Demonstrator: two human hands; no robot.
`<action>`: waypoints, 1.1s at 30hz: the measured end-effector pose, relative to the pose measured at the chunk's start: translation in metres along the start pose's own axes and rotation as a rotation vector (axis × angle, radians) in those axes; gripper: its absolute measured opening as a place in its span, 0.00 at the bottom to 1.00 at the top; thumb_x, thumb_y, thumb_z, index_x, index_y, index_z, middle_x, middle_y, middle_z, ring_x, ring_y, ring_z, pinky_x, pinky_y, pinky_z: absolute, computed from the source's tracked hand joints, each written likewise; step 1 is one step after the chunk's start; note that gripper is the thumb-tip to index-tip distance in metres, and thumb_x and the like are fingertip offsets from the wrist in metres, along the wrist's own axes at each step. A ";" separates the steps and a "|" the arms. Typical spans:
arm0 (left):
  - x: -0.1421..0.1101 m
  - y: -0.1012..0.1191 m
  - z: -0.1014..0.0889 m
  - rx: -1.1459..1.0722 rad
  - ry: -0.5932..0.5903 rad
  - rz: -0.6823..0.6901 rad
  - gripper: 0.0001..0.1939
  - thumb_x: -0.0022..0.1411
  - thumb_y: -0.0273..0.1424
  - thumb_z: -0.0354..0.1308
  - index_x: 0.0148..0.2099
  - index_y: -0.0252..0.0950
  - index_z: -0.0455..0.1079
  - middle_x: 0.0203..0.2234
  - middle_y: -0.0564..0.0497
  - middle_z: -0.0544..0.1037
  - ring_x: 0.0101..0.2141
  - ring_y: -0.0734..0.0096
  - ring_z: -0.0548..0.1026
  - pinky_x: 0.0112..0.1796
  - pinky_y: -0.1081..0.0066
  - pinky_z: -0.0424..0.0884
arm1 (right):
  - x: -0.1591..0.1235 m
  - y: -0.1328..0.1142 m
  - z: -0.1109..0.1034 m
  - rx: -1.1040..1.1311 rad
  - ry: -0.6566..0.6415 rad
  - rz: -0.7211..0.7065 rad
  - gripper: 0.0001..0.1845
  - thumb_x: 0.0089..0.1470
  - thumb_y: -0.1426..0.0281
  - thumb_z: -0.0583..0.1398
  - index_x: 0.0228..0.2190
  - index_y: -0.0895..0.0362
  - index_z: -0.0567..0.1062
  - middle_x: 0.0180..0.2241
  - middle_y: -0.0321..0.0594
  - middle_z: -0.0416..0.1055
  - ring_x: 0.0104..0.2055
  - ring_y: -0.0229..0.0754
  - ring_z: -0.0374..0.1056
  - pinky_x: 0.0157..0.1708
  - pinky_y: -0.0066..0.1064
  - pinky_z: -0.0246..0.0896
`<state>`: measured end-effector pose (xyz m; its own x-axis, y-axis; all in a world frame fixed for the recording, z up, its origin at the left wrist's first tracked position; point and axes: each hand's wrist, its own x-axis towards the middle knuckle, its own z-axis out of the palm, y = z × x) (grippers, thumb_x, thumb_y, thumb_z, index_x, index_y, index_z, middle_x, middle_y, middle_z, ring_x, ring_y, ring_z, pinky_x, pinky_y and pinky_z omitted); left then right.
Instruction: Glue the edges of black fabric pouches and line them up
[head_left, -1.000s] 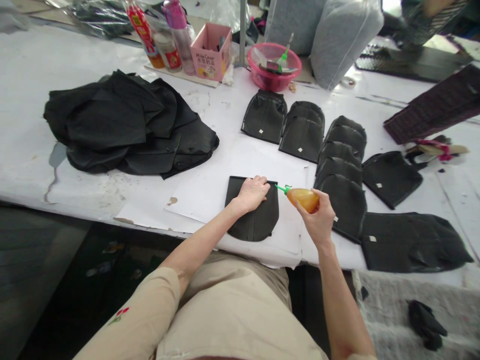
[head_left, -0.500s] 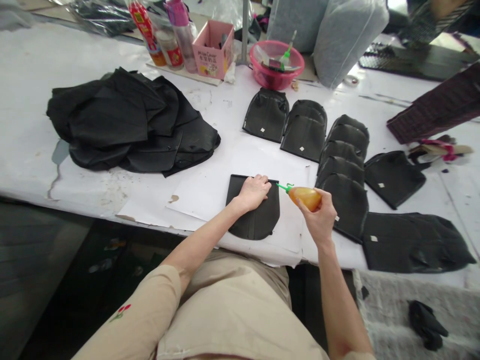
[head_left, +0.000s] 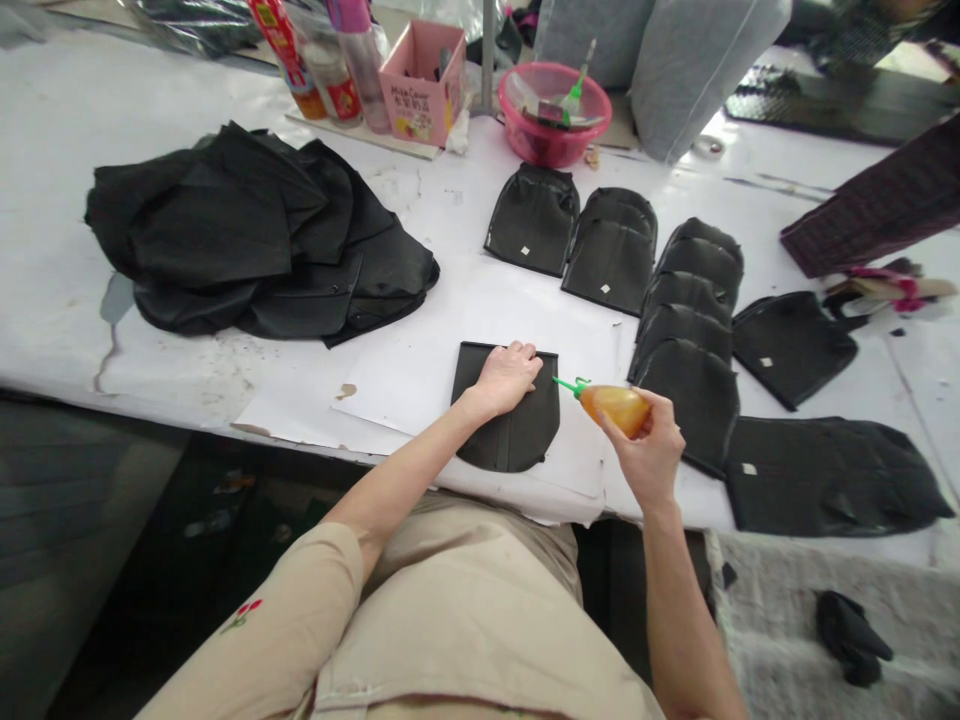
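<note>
A black leather-like piece (head_left: 517,430) with one straight edge and a rounded end lies flat on the white-covered table in front of me. Pressing on it near its straight far edge is my left hand (head_left: 508,378), fingers lying over the surface. My right hand (head_left: 651,445) is wrapped round a squeeze bottle of amber liquid (head_left: 615,408). The bottle's thin green nozzle (head_left: 568,384) points left, its tip at the piece's right edge near the far corner. Whether liquid comes out is too small to see.
Similar black pieces lie in overlapping rows to the right, such as this stack (head_left: 690,390). A heap of black material (head_left: 247,235) sits at the left. Behind stand a pink basin (head_left: 555,145), a pink box (head_left: 420,95) and grey padded blocks (head_left: 697,75).
The bottle in my right hand has shifted slightly toward me, its nozzle tip a little farther down the piece's right edge. My left hand stays on the piece. The camera view has tilted slightly.
</note>
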<state>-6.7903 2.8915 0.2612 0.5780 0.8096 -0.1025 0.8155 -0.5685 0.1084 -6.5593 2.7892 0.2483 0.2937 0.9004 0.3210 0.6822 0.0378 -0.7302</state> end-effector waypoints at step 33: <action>-0.027 0.026 0.011 -0.008 0.178 0.011 0.08 0.73 0.26 0.56 0.46 0.34 0.77 0.44 0.42 0.79 0.47 0.56 0.74 0.52 0.56 0.63 | -0.041 -0.004 -0.016 -0.008 0.008 0.075 0.34 0.50 0.49 0.72 0.51 0.55 0.74 0.45 0.45 0.77 0.41 0.49 0.75 0.40 0.41 0.73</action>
<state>-6.7842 2.8531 0.2563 0.5722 0.8166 0.0758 0.8083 -0.5772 0.1163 -6.5631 2.7451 0.2479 0.3498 0.8969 0.2705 0.6633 -0.0333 -0.7476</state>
